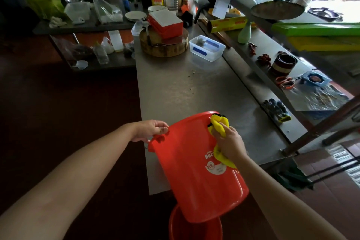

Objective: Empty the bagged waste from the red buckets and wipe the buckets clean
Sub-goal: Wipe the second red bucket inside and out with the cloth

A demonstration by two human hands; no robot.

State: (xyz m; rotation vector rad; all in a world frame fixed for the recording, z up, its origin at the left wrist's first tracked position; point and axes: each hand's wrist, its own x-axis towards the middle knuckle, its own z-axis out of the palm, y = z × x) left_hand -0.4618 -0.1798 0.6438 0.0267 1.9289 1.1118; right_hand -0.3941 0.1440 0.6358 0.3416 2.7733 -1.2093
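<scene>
A red bucket [191, 171] lies tilted over the near edge of the steel table [185, 88], mouth facing away from me and base toward me. My left hand [150, 129] grips its rim at the left. My right hand [228, 142] presses a yellow cloth [219, 125] against the bucket's upper side near the rim. A white label shows on the bucket wall. A second red bucket [175, 226] stands on the floor below, partly hidden by the first.
On the table farther back are a clear plastic box [207, 48], a round wooden chopping block [163, 45] with a red box [165, 23], and bottles. A shelf on the right holds gloves [277, 110], scissors and cling-film rolls. Dark floor lies to the left.
</scene>
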